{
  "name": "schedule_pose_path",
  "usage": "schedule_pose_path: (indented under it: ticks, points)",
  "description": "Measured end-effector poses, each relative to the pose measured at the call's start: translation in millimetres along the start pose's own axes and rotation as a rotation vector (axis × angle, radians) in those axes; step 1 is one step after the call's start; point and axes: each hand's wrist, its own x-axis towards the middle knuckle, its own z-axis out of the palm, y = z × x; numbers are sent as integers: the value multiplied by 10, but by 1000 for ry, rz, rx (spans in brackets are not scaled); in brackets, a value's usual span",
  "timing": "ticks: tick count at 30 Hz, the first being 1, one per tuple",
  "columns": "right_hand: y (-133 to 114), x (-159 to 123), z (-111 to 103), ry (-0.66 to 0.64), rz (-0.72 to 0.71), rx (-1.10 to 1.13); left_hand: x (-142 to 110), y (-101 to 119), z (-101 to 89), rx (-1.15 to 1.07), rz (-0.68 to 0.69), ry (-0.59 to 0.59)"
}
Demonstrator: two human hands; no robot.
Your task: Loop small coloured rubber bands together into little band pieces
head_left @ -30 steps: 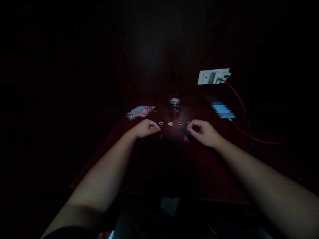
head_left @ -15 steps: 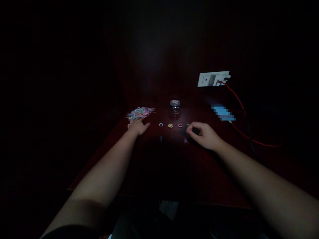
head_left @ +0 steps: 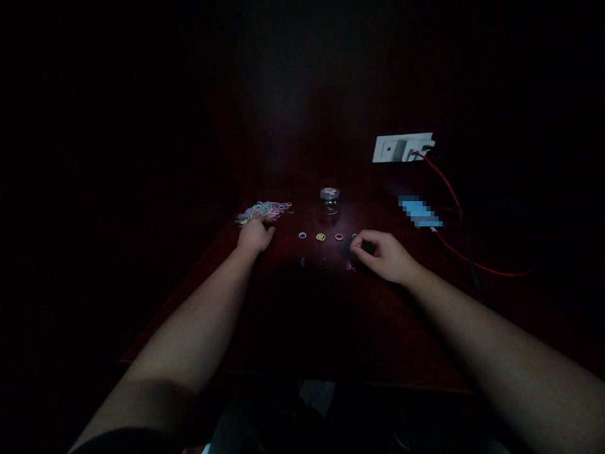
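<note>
My left hand (head_left: 256, 235) reaches to the near edge of a loose pile of small coloured elastic hair bands (head_left: 269, 209). Its thumb stands apart and a finger stretches into the pile; the other fingertips are hard to see. A row of bands lies on the dark table: a blue band (head_left: 302, 235), a few yellow bands (head_left: 321, 237), a pink band (head_left: 339, 238) and a green band (head_left: 354, 235). Beside the green one, my right hand (head_left: 380, 255) is closed in a pinch, and whatever is between its fingertips is hidden. Small purple strands (head_left: 350, 267) lie just below it.
Behind the row stands a clear round jar (head_left: 329, 200) with a lid. To the right lies a blurred-out phone (head_left: 420, 212) on a red cable (head_left: 491, 272), which runs up to a white charger in the wall socket (head_left: 401, 148). The room is very dark.
My left hand has moved left from beside the blue band to the pile, its pinch opening on the way. My right hand has stayed by the green band, still pinched.
</note>
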Motion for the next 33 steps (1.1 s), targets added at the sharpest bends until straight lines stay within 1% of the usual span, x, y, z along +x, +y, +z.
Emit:
schedule_pose_path:
  ticks: [2, 4, 7, 17, 23, 25, 27, 31, 33]
  points:
    - [1, 1, 2, -1, 6, 3, 12, -28, 10, -103, 3, 30]
    - [1, 3, 3, -3, 8, 6, 23, -54, 25, -158, 7, 67]
    - [1, 2, 3, -11, -2, 8, 31, -79, 39, -163, -6, 101]
    - [2, -2, -2, -13, -5, 2, 5, -70, 16, -171, -34, 136]
    - [-9, -1, 4, -11, 4, 0, -25, 2, -38, -214, 3, 193]
    - [-9, 0, 9, -12, 6, 7, -48, 65, -73, -268, 41, 212]
    - [-13, 1, 15, -14, 1, 16, -87, 160, -105, -322, 117, 215]
    - [-44, 7, 33, -1, -2, 25, -251, 465, -134, -394, 360, 158]
    - [-64, 12, 44, 11, 0, 35, -368, 651, -136, -443, 473, 97]
